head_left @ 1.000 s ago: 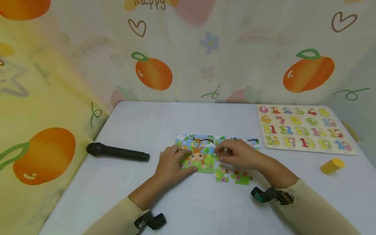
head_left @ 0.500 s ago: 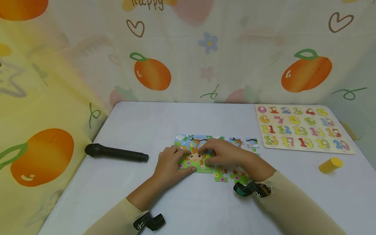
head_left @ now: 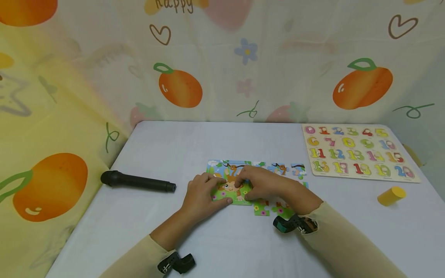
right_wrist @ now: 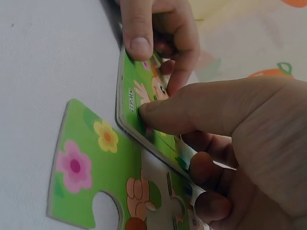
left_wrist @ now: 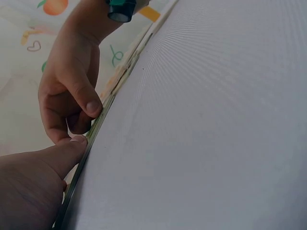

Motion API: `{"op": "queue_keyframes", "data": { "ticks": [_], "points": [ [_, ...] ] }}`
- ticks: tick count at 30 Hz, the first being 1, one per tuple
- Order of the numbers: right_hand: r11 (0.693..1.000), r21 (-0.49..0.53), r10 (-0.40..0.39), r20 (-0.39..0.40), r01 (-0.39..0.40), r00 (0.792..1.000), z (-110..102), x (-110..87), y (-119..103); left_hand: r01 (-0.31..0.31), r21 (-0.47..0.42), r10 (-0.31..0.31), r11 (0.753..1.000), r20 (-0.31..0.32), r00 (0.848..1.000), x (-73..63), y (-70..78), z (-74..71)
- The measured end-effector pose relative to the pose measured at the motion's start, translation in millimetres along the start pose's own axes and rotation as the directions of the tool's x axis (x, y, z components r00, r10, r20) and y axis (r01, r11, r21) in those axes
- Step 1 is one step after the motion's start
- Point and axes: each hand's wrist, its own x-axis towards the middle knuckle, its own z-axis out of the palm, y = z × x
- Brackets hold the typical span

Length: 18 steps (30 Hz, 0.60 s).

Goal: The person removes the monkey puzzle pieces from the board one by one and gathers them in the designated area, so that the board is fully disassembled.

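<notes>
A small puzzle board (head_left: 219,166) with a monkey picture lies on the white table. My left hand (head_left: 201,195) rests over its left side, the thumb along the front edge and the index finger reaching across the picture. Over the board's right half is my right hand (head_left: 265,184). Its thumb (right_wrist: 158,115) touches the green lower part close to the monkey's hand, while its other fingers bend down toward the picture. Whether it pinches a piece, I cannot tell. Loose jigsaw pieces (right_wrist: 79,158) lie flat beside the board, partly hidden under my right hand and wrist.
At the left lies a black microphone (head_left: 139,181). A wooden number board (head_left: 361,152) lies at the back right, with a yellow cylinder (head_left: 391,196) in front of it. A fruit-patterned cloth (head_left: 271,88) hangs behind the table.
My right hand has moved left from above the loose pieces onto the puzzle board, and its thumb and index finger have come down on the picture. The left hand stays in place.
</notes>
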Motion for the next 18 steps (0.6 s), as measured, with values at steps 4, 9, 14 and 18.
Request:
{"op": "queue_keyframes", "data": {
  "ticks": [4, 9, 14, 18],
  "points": [
    [1.0, 0.008, 0.006, -0.001, -0.006, 1.0, 1.0, 0.8, 0.8, -0.011, -0.004, 0.011, 1.0, -0.01, 1.0, -0.2, -0.4, 0.8],
    [0.999, 0.039, -0.003, -0.015, 0.004, 1.0, 2.2, 0.3, 2.7, -0.026, -0.012, 0.026, 1.0, -0.027, 0.999, -0.9, -0.5, 0.8],
    [0.996, 0.082, -0.031, -0.019, 0.032, 0.999, 1.5, -1.4, 2.0, -0.029, -0.012, 0.028, 1.0, -0.024, 0.999, -0.6, -0.7, 0.2],
    [0.994, 0.105, -0.03, -0.01, 0.031, 0.999, 0.4, -2.0, 0.0, -0.026, -0.006, 0.026, 1.0, -0.02, 0.999, 0.0, -1.6, 0.9]
  ]
}}
